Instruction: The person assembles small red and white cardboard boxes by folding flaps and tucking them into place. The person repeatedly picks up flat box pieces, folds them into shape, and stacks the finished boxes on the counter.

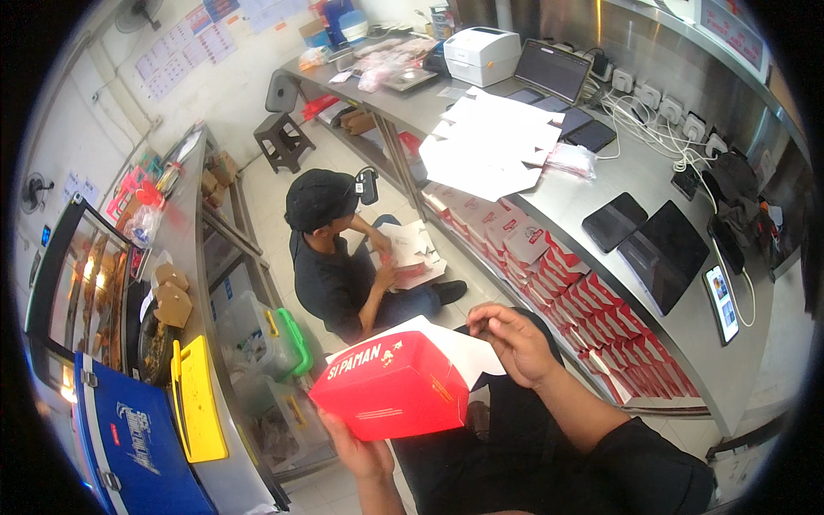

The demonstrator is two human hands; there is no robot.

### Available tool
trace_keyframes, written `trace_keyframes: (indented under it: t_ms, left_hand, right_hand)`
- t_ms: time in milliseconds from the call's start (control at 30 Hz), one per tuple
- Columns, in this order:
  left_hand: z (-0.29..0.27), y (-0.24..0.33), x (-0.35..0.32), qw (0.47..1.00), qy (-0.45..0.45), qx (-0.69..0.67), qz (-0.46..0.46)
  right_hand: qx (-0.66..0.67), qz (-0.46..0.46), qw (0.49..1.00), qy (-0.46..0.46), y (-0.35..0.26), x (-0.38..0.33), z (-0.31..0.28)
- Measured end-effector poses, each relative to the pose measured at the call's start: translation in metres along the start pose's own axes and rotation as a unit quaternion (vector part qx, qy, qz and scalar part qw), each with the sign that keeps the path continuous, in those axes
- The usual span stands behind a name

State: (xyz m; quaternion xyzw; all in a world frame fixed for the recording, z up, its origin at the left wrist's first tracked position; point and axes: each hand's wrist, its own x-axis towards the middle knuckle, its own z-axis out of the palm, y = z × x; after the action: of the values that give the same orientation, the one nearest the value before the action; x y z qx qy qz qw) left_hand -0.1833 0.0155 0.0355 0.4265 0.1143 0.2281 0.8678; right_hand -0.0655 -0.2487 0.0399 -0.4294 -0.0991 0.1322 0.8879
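A red cardboard food box (390, 386) with white inner flaps is held up in front of me, half folded. My left hand (356, 451) grips it from below at its lower edge. My right hand (513, 342) curls over the white top flap on the box's right side. Below the box are my dark trousers.
A seated person in black (339, 266) folds another box on the floor ahead. Folded red boxes (584, 300) are stacked under the steel counter (601, 184), which carries flat white box blanks (493, 142), tablets, a printer and a laptop. A blue crate (129, 438) and yellow lid stand at left.
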Motion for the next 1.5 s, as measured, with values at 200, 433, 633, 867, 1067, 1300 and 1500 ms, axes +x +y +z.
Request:
trace_keyframes:
  t_ms: [200,433,633,867,1067,1300,1500]
  left_hand:
    - [0.021,-0.009,-0.004,0.997,-0.004,-0.047,-0.065]
    - [0.018,-0.01,-0.007,0.998,0.012,-0.024,-0.057]
    - [0.012,-0.017,-0.008,1.0,-0.003,0.0,-0.019]
    - [0.017,-0.02,-0.011,0.994,0.006,0.082,0.073]
    - [0.013,-0.017,-0.012,0.977,0.002,0.162,0.139]
    - [0.006,-0.012,-0.009,0.975,-0.05,0.176,0.129]
    - [-0.024,-0.014,-0.004,0.977,-0.058,0.174,0.111]
  right_hand:
    - [-0.02,-0.089,0.982,-0.166,0.019,-0.006,0.015]
    - [-0.153,-0.167,0.97,-0.092,0.005,-0.008,0.034]
    - [-0.142,-0.212,0.967,-0.017,0.02,-0.013,0.043]
    - [-0.368,-0.227,0.886,-0.165,0.003,-0.015,0.04]
    - [-0.449,-0.213,0.856,-0.143,0.007,-0.018,0.043]
    - [-0.392,-0.239,0.886,-0.067,0.011,-0.018,0.029]
    - [-0.347,-0.037,0.925,-0.15,-0.02,-0.011,0.024]
